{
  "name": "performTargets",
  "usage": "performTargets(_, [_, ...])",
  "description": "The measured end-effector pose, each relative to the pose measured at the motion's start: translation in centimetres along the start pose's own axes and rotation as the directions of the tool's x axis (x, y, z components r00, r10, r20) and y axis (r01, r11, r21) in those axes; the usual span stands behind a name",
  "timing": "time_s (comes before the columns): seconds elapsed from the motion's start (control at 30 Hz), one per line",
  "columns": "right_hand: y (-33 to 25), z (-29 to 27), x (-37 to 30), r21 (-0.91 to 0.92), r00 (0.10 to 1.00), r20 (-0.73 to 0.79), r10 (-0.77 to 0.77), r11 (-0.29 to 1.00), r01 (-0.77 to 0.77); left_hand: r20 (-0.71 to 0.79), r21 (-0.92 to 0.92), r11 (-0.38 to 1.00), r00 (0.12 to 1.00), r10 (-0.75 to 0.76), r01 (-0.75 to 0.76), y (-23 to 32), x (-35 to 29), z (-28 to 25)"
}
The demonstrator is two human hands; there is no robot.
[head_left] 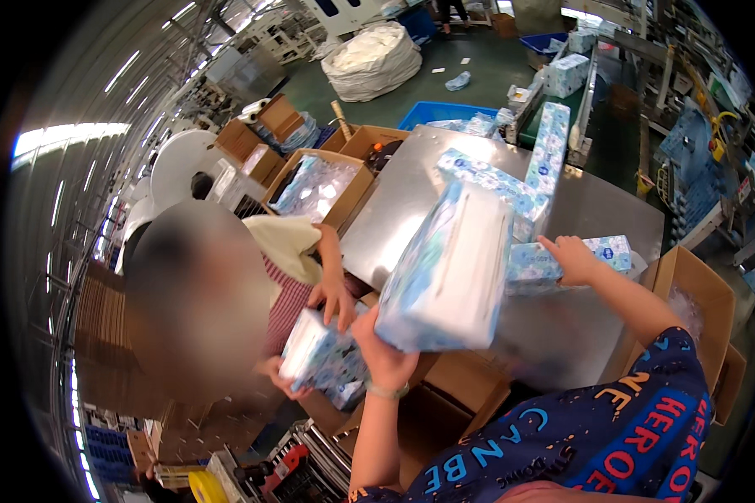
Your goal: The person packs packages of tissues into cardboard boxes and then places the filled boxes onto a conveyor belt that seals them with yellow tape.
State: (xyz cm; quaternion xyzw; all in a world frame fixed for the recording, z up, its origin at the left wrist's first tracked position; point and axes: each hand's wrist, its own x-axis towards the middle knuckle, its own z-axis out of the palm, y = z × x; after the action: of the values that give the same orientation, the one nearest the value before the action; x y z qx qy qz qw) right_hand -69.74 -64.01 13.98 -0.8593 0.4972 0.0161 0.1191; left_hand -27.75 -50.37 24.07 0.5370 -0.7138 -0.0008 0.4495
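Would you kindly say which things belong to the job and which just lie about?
Job:
- boxy blue-and-white film-wrapped pack, in left hand
- long blue floral pack, under right hand
- silver metal table

Apparently lying about:
- bulging white fabric sack
- crumpled pale-blue scrap on green floor

Near the middle of the view, a bulky, box-shaped pack point(470, 272) is held up in the left hand point(384, 356), which grips its lower corner at 8 o'clock. Glossy film patterned in pale blue wraps it; a broad white face with faint lengthwise lines shows toward the viewer. It is tilted, its far end pointing to 1 o'clock. At 3 o'clock, a slim, long pack point(610, 250) lies flat on the desk point(386, 226), light blue with floral print and a dark blue mark near its 3 o'clock end. The right hand point(573, 261) rests across it; its 9 o'clock end seems partly hidden.
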Motion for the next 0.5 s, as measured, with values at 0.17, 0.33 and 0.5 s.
performTargets(0.17, [-4.7,-1.8,-0.9,0.076,0.938,-0.335,-0.090,0.990,0.123,0.107,-0.470,0.730,0.853,-0.512,0.497,4.3,-11.3,-7.9])
performTargets(0.33, [-13.3,-4.9,-1.2,0.222,0.683,-0.721,-0.117,0.895,0.387,0.433,0.310,0.861,0.746,-0.506,0.404,2.7,-23.4,-11.3])
performTargets(0.5, [-28.2,-8.0,-1.8,0.296,0.520,-0.686,-0.509,0.458,0.838,0.754,0.304,0.898,0.496,-0.431,0.317,-2.9,-30.8,-0.9])
